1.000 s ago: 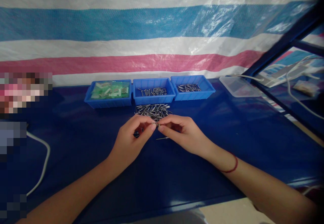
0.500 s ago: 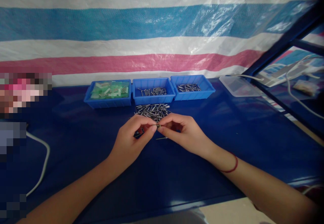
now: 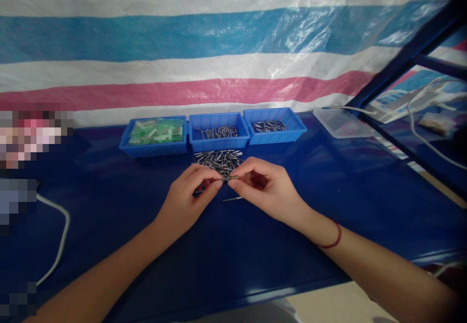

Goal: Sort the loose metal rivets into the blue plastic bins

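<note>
My left hand pinches something too small to make out between thumb and index finger. Facing it, my right hand has its fingertips closed on a small metal piece. The fingertips of both hands are close together, just over the near side of a pile of metal rivet-like pins. One single pin lies on the table below the right fingers. Behind the pile stand a blue bin with more pins and, to its right, another blue bin with pins.
At the left of the row, a blue bin holds green bags and small parts. A clear plastic lid lies on the blue table near a metal frame. A white cable runs at left, beside a blurred-out person.
The fingertips have parted slightly, and the metal piece at my right fingers now shows more. The whole view has shifted a little.
</note>
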Available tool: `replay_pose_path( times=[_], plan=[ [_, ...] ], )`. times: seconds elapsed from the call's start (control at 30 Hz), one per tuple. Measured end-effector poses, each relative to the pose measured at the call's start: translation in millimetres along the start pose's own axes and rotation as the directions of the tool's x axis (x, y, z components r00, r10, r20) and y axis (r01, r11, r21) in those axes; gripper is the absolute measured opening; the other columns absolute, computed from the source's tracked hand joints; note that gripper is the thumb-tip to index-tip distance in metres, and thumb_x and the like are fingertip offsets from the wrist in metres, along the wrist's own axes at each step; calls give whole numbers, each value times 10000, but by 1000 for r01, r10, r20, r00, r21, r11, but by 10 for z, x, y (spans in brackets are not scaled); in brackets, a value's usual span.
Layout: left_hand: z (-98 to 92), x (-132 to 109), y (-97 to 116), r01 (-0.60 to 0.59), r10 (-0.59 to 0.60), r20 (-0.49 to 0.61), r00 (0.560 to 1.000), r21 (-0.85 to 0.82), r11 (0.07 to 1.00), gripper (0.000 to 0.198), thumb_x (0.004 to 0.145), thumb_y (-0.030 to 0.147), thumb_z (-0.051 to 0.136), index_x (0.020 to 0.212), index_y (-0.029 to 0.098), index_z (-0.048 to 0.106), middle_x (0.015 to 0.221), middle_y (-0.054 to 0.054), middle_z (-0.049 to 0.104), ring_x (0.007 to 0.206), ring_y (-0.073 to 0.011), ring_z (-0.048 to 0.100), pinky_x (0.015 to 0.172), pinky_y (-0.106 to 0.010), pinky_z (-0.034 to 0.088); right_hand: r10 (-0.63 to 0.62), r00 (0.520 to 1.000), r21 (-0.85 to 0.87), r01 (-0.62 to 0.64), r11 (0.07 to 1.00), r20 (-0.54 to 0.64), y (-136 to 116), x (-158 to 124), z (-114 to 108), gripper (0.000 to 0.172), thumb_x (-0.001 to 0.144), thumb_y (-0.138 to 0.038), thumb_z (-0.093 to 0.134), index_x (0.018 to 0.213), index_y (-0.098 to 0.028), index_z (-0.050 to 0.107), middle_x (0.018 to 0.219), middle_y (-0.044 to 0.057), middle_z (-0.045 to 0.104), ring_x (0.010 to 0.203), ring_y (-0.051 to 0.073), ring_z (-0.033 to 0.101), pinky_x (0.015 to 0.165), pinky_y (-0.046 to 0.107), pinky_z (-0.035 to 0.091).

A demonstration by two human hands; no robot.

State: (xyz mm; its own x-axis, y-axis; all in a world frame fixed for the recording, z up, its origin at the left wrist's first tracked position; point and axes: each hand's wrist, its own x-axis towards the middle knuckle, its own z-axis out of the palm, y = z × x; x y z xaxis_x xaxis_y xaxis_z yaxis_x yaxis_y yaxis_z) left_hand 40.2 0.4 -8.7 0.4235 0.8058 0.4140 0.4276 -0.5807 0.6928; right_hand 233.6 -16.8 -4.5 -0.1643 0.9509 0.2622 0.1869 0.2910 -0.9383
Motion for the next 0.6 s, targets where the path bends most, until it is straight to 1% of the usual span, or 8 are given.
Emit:
replay_pose_path(
  times=[0.1, 0.17, 0.27, 0.33, 0.37, 0.43, 0.5, 0.6],
  plan=[
    [9, -13, 10, 22, -22, 30, 999, 4, 1000, 47, 898, 204, 570, 908, 197, 615, 844, 0, 584, 713, -105, 561, 628, -220, 442, -44, 999, -97, 46, 994, 22, -21, 1, -24, 124, 820, -290, 638, 780, -173, 633, 676, -2, 561, 542, 87, 437, 493, 243, 342],
    [11, -28, 25, 51, -51, 24, 998, 22, 998, 72, 897, 218, 573, 955, 203, 614, 832, 2, 587, 697, -108, 560, 623, -226, 444, -17, 1000, -98, 18, 995, 8, -19, 38, -58, 183, 843, -311, 608, 720, -175, 619, 676, 5, 568, 561, 94, 451, 511, 248, 355],
    [8, -48, 52, 48, -49, 33, 998, 47, 998, 170, 903, 225, 565, 1067, 212, 608, 885, -8, 607, 683, -100, 564, 620, -223, 454, 116, 982, 29, -113, 993, -152, 42, 163, -171, 254, 832, -386, 616, 688, -177, 628, 633, -2, 551, 526, 88, 423, 477, 241, 334],
    [13, -60, 61, -15, 8, 93, 996, 76, 997, 189, 917, 220, 541, 1085, 217, 626, 960, -26, 622, 742, -105, 587, 663, -228, 469, 233, 917, 192, -178, 965, -323, 117, 276, -290, 314, 794, -465, 643, 674, -174, 631, 587, -16, 512, 449, 61, 324, 396, 228, 236],
    [21, -67, 60, -59, 46, 132, 990, 101, 993, 192, 922, 217, 531, 1080, 218, 640, 991, -34, 628, 794, -117, 599, 704, -240, 474, 295, 873, 279, -193, 941, -389, 157, 331, -355, 317, 769, -491, 660, 734, -175, 651, 643, -8, 546, 441, 52, 314, 377, 220, 214],
    [49, -81, 45, -150, 111, 207, 972, 182, 972, 195, 923, 224, 529, 1064, 221, 665, 1012, -44, 642, 890, -155, 601, 790, -292, 466, 397, 800, 407, -212, 889, -450, 230, 424, -474, 364, 729, -520, 684, 854, -178, 672, 808, 19, 610, 441, 35, 321, 351, 203, 210],
    [87, -94, 19, -215, 135, 277, 951, 281, 935, 204, 914, 249, 549, 1072, 223, 675, 1017, -50, 654, 921, -191, 590, 815, -343, 445, 484, 761, 493, -250, 833, -432, 280, 475, -548, 393, 726, -520, 680, 929, -184, 675, 887, 27, 621, 450, 30, 352, 338, 189, 228],
    [135, -102, -11, -266, 128, 349, 928, 384, 884, 211, 910, 281, 563, 1075, 223, 682, 1008, -50, 663, 888, -201, 575, 773, -352, 417, 547, 760, 570, -290, 769, -351, 299, 473, -546, 335, 764, -459, 638, 963, -193, 680, 800, -4, 577, 449, 30, 371, 338, 176, 240]
  ],
)
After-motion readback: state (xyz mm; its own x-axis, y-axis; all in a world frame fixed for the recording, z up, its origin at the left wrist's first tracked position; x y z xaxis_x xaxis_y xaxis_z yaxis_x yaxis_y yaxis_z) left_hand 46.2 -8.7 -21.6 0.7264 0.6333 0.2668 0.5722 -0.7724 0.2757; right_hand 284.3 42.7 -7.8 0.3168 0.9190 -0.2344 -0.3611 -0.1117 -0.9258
